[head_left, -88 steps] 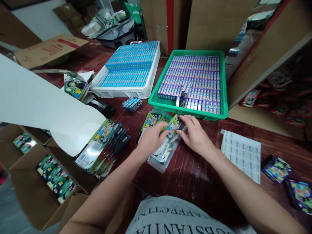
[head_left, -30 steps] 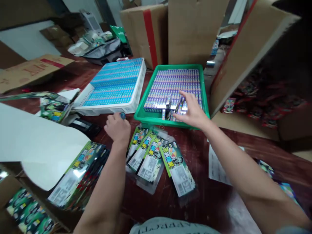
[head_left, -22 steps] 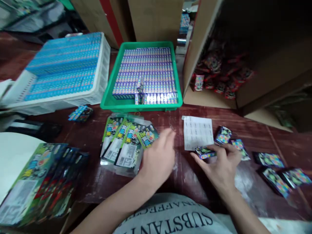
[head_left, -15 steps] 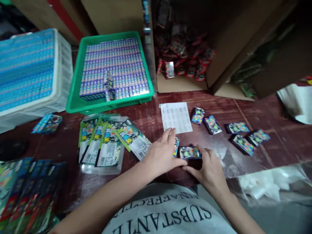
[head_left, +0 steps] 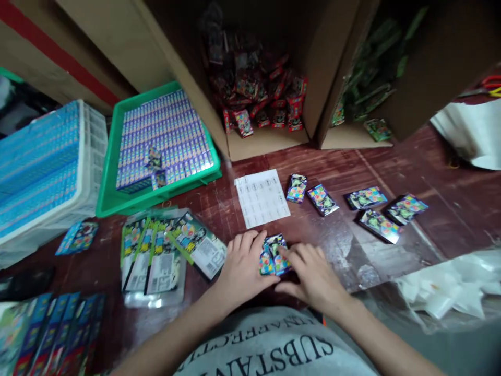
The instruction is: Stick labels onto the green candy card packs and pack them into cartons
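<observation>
Two small printed boxes lie side by side on the table in front of me, a blue one (head_left: 266,260) and a dark purple one (head_left: 278,254). My left hand (head_left: 243,267) closes around the left side of the blue box, thumb at its near end and fingers by its far end. From the right, my right hand (head_left: 313,272) grips the purple box, with fingertips on its top and right side and the thumb close to its near edge. The boxes appear to touch. Beyond them lies a white sheet of printed labels (head_left: 263,198).
Several matching purple boxes (head_left: 321,200) lie to the right. Flat printed packages (head_left: 162,256) fan out at left, near a green tray (head_left: 156,201) of packed boxes and a white crate (head_left: 92,156). Open cartons (head_left: 270,146) with wrapped packs stand behind. A clear plastic bag (head_left: 442,287) hangs at right.
The purple box has turned from lying crosswise to standing lengthwise against the blue box. My right hand has shifted left with it. The head view has swung to the right.
</observation>
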Tool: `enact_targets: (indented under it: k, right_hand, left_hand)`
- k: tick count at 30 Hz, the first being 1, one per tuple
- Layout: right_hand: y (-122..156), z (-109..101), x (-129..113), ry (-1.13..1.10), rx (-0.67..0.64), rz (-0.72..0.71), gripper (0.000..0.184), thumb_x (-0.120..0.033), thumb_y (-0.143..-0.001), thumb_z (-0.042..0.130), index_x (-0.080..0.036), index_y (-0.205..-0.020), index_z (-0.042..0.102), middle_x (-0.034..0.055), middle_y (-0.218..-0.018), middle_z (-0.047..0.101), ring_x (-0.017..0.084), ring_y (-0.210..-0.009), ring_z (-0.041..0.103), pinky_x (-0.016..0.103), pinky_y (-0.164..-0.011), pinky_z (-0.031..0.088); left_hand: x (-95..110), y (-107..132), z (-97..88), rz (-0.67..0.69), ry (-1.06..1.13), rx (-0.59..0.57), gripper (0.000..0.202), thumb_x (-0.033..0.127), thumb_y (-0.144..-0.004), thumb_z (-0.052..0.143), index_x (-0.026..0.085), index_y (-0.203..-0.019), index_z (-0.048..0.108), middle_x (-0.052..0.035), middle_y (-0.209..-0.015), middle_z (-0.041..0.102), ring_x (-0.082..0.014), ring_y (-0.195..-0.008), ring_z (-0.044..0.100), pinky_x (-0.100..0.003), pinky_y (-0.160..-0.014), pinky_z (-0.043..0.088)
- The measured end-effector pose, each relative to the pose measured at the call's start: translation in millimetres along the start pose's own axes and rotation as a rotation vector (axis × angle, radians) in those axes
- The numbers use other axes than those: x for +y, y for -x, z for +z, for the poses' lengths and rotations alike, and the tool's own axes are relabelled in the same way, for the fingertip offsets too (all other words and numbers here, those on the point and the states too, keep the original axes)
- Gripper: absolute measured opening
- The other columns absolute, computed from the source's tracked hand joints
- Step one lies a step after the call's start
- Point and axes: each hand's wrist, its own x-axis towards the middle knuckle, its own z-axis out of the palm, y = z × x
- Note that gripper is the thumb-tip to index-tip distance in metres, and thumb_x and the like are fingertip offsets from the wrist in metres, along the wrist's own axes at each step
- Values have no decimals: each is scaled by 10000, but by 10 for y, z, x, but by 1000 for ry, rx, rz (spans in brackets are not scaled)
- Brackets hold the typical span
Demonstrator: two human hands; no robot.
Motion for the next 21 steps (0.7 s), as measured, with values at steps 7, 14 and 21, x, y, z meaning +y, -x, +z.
enact_targets:
  k: [7, 14, 21]
  right_hand:
    - [-403, -995, 714, 77, 260, 7, 608, -526, -942, 622, -211, -1444, 485, 139, -1298, 612, 301, -1169, 569, 481, -995, 486]
    - [-1888, -2195, 2325, 256, 423, 302, 654, -299, -855, 713, -47, -1415, 489, 254, -1396, 568, 366, -1298, 534, 500, -1093, 424]
    - [-2862, -1981, 2575, 133, 475, 298, 720, -306, -774, 769, -24, -1377, 496, 226, -1091, 707, 332, -961, 684, 434, -836, 533]
  left_hand:
    - [-214, -369, -253, 138, -138, 40, 1105, 667, -542, 865, 267, -1496, 477, -158, -1448, 549, -412, -1239, 534, -539, -1022, 459]
    - [-596, -2577, -1158, 19, -305, 304, 703, 389, -875, 668, 133, -1490, 444, -228, -1522, 434, -419, -1408, 411, -533, -1149, 359]
    - [-820, -3572, -1291, -280, -228, 391, 520, 215, -909, 590, 136, -1414, 491, -242, -1467, 416, -374, -1127, 655, -468, -956, 509]
